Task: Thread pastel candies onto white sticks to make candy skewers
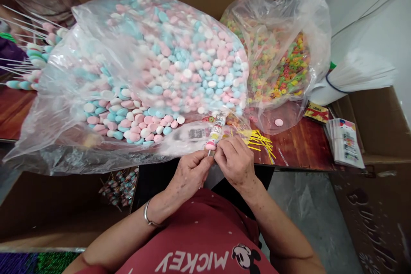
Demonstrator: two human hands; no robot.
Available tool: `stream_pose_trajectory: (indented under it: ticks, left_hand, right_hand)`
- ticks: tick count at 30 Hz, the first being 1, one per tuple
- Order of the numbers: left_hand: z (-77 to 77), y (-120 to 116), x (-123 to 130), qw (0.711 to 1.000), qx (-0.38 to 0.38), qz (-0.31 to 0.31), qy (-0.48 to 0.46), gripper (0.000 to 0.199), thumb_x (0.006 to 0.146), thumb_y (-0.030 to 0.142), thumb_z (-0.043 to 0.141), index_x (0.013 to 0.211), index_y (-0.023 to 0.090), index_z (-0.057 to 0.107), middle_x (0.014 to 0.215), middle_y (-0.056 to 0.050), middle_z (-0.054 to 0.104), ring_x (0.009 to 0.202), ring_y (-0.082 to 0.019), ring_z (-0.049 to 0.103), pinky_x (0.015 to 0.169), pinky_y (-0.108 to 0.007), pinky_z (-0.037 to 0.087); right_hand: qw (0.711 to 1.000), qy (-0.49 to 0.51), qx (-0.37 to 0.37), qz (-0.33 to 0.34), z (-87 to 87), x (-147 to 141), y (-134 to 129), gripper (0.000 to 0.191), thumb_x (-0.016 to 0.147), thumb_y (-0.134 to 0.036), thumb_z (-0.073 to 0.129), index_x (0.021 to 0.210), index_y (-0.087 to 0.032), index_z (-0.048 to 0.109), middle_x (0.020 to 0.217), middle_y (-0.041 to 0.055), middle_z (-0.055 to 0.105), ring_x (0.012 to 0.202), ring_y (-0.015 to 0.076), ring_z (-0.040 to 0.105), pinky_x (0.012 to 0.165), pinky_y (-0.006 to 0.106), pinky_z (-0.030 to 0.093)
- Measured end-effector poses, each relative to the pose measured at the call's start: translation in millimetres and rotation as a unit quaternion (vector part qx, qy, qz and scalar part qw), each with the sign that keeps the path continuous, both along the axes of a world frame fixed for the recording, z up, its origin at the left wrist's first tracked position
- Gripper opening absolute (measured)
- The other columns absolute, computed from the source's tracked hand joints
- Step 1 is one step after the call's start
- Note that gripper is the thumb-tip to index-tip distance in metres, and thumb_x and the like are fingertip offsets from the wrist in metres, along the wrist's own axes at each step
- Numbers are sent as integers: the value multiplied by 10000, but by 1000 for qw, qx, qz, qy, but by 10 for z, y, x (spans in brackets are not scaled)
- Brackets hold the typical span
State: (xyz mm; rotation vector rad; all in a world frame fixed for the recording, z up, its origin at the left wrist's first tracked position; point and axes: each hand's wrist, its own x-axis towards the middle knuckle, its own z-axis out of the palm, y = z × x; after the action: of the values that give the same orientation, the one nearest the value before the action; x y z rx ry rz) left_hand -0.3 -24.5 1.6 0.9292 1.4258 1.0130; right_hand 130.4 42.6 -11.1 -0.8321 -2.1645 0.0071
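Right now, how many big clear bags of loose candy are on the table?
2: the pastel candy bag, left to centre, and the ring candy bag to its right. More could be hidden behind them.

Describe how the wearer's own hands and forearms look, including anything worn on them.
The left hand and right hand are ungloved, and both forearms are bare, with no sleeves covering them. A narrow, silver-coloured bangle circles the left wrist; nothing shows on the right one. The shirt is red with white lettering.
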Motion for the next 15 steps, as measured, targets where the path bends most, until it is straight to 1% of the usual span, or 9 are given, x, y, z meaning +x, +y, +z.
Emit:
stream_pose_trajectory:
  ticks: [1, 3, 5, 6, 10, 12, 15]
  left_hand:
    - [-8, -4, 6, 1000, 8, 4, -1, 293, 855, 374, 535, 631, 186, 531, 425, 65, 428, 366, -75, 368, 397, -206, 293]
    - [-35, -13, 12, 1000, 22, 16, -7, 239, 875, 397, 533, 796, 185, 610, 432, 85, 401, 368, -78, 339, 398, -208, 282]
    - [-75, -19, 9, 999, 33, 23, -9, 269, 893, 424, 524, 955, 189, 641, 436, 98, 361, 373, -81, 306, 399, -211, 266]
    - [-97, -21, 5, 999, 36, 23, -6, 294, 899, 436, 519, 989, 188, 648, 442, 98, 345, 381, -82, 295, 400, -214, 259]
    - [-167, -20, -9, 998, 38, 36, -20, 336, 895, 467, 535, 998, 174, 662, 480, 84, 334, 418, -82, 271, 400, -219, 238]
    - [-180, -17, -5, 997, 32, 46, -53, 339, 888, 476, 553, 985, 169, 657, 490, 85, 324, 419, -75, 254, 392, -215, 219]
    - [-164, -9, 11, 991, 13, 58, -120, 333, 875, 488, 570, 929, 166, 633, 490, 92, 298, 405, -60, 223, 376, -202, 188]
  right_hand:
    - [1000, -1, -7, -4, -14, -2, 13, 202, 834, -45, 479, 729, -204, 545, 692, 38, 598, 697, 180, 533, 660, 309, 463]
    - [1000, 5, -31, -5, -44, -4, 42, 220, 814, -46, 466, 684, -220, 501, 653, 19, 559, 670, 174, 510, 636, 302, 446]
    - [998, 25, -58, 4, -66, -5, 59, 221, 811, -53, 462, 673, -226, 476, 633, 7, 531, 649, 168, 499, 618, 295, 437]
    - [997, 39, -68, 9, -70, -5, 61, 218, 818, -56, 460, 680, -225, 473, 633, 5, 527, 646, 166, 500, 616, 293, 438]
    - [994, 71, -80, 18, -48, -2, 33, 134, 856, -97, 470, 804, -208, 524, 738, 32, 573, 726, 181, 540, 676, 313, 473]
    - [995, 59, -79, 18, -34, 2, 19, 90, 862, -132, 488, 871, -201, 545, 795, 48, 587, 779, 198, 554, 707, 333, 484]
    - [997, 27, -70, 9, -33, 4, 14, 104, 865, -133, 483, 877, -196, 565, 798, 55, 589, 790, 208, 553, 713, 342, 485]
